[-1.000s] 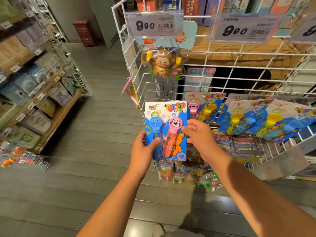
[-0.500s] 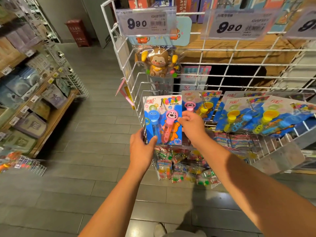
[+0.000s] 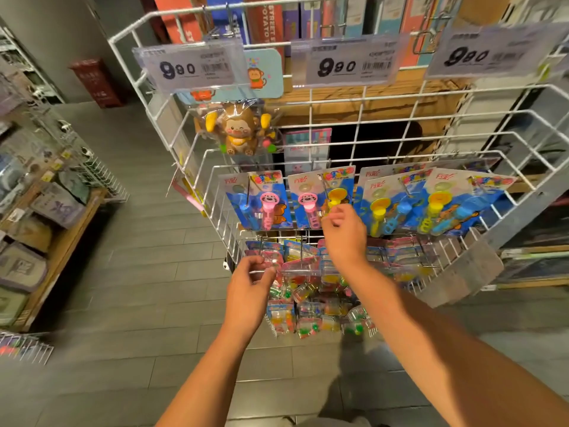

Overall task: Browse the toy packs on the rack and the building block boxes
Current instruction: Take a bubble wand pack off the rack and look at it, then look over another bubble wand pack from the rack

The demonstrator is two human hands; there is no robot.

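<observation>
White wire makes up the rack (image 3: pixel 197 167), and the toy packs hang from its pegs in rows: a bagged monkey toy (image 3: pixel 238 131) up top beneath the price tags (image 3: pixel 191 67), then a row of blue blister cards, with the leftmost bubble-wand pack (image 3: pixel 257 200) on its hook and untouched by either hand. The building block boxes (image 3: pixel 261 23) stand on edge on the shelf behind and above the rack, well apart from both hands. The right hand (image 3: pixel 343 234) is raised in front of the second blue pack (image 3: pixel 320 198), fingers loosely curled with thumb and forefinger close together; whether it actually pinches the card's lower edge I cannot tell, since motion blur smears the fingertips. The left hand (image 3: pixel 249 288) is lower, at the small candy-coloured packs (image 3: pixel 303 291) on the bottom pegs, its thumb and fingers closing on what looks like a clear pack edge or price strip (the contact is too glary to confirm). By my reading the step in hand is moving along to the next pack. To do it well, take one card by its bottom corner, tilt it outward for a look without lifting it off the peg, and steady the neighbours so they do not swing or slip. The boxes overhead seem left for later.
</observation>
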